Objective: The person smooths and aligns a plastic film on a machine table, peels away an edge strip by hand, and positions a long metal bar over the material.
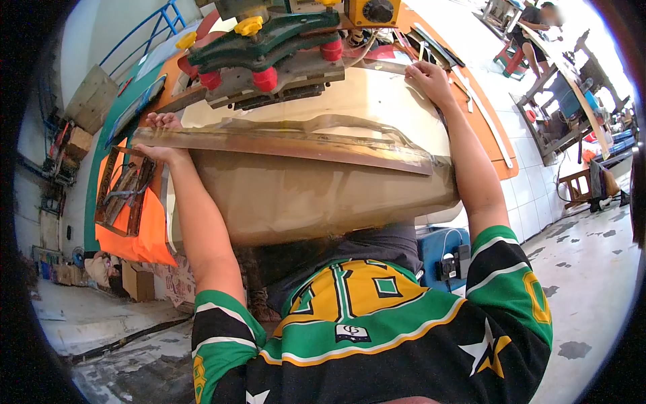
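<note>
My left hand (163,137) is closed around the left end of a long flat brown bar (289,147), its fingers curled up over the far side. The bar lies across a brown sheet (316,195) that hangs over the table's near edge. My right hand (431,82) reaches to the far right, fingers pinched at the edge of a cream sheet (377,91). Beyond both sheets stands a press head with a green bracket (269,42), red rubber bushes and yellow knobs. A dark metal frame (124,192) rests beside my left hand.
Orange cloth or sheeting (145,232) drapes off the table's left side. Strips and tools lie on the orange tabletop (481,114) at right. A blue box (437,252) stands near my right side. Another person (535,34) sits by a workbench (572,87) farther back.
</note>
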A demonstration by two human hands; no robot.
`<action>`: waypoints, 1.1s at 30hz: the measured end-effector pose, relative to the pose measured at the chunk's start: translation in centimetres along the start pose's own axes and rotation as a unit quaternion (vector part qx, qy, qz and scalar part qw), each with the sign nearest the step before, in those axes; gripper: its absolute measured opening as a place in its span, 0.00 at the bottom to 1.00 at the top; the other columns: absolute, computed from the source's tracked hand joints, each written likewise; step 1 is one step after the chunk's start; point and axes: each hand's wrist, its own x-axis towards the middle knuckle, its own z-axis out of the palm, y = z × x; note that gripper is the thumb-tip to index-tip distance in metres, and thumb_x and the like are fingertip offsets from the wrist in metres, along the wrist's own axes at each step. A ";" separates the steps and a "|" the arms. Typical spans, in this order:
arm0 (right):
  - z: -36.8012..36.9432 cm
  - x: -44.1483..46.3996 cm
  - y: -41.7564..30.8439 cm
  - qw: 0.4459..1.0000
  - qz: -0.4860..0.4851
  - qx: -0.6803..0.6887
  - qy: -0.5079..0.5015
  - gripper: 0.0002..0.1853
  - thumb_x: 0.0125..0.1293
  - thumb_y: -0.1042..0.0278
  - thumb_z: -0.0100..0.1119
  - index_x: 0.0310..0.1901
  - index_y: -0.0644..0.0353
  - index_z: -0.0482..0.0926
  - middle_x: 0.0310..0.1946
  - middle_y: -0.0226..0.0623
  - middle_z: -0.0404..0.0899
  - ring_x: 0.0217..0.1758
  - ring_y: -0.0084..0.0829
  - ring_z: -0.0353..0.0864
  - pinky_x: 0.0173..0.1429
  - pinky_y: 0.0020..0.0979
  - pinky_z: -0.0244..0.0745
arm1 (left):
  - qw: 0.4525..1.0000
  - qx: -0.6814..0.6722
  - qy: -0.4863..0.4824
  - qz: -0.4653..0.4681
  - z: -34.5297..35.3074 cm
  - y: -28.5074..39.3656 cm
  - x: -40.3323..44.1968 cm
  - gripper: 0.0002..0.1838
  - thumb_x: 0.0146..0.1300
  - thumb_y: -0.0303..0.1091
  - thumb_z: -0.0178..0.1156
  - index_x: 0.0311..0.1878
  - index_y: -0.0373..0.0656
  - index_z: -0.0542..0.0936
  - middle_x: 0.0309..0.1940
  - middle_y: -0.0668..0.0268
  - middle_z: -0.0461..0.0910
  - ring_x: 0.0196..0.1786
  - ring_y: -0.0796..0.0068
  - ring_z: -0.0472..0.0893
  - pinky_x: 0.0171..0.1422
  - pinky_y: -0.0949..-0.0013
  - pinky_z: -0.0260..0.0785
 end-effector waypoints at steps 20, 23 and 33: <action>0.6 0.5 1.4 0.997 -0.032 0.061 0.032 0.17 0.72 0.54 0.66 0.39 0.63 0.88 0.31 0.34 0.88 0.37 0.23 0.85 0.45 0.31 0.79 | 0.997 -0.004 -0.080 -0.014 -0.2 0.4 0.4 0.53 0.64 0.84 0.42 0.56 0.36 0.83 0.50 0.59 0.86 0.43 0.69 0.76 0.50 0.60 0.65; 0.4 0.4 1.0 0.998 -0.026 0.053 0.037 0.18 0.72 0.53 0.65 0.38 0.63 0.88 0.30 0.34 0.87 0.36 0.24 0.84 0.44 0.32 0.78 | 0.997 0.021 -0.077 -0.006 -0.2 0.3 0.4 0.54 0.65 0.85 0.36 0.55 0.36 0.83 0.49 0.58 0.86 0.42 0.69 0.76 0.49 0.60 0.65; 0.2 0.2 0.1 0.999 -0.019 -0.030 0.038 0.16 0.73 0.53 0.67 0.46 0.60 0.88 0.30 0.30 0.84 0.35 0.21 0.79 0.42 0.29 0.74 | 0.998 0.043 0.029 0.018 -0.3 0.2 0.4 0.56 0.67 0.86 0.29 0.50 0.33 0.79 0.44 0.55 0.81 0.38 0.67 0.73 0.44 0.61 0.64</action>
